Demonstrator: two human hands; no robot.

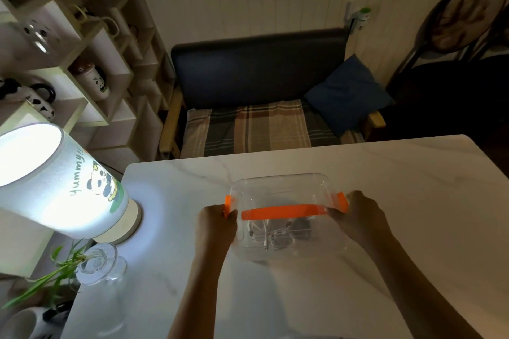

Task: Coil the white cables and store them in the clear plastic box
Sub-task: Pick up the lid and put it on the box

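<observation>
A clear plastic box [278,187] with an orange handle [283,212] and orange side latches stands on the white marble table [385,173]. Coiled white cables [272,237] lie inside it, seen through the lid and wall. My left hand [214,224] grips the box's left side at the orange latch. My right hand [360,217] grips its right side by the other orange latch. Both hands press against the box from opposite sides.
A lit lamp [55,181] with a panda print stands at the table's left edge. A glass vase [102,264] with green leaves is in front of it. Beyond the table sits a dark bench [256,69] with a plaid cushion and blue pillow. Shelves with mugs fill the left.
</observation>
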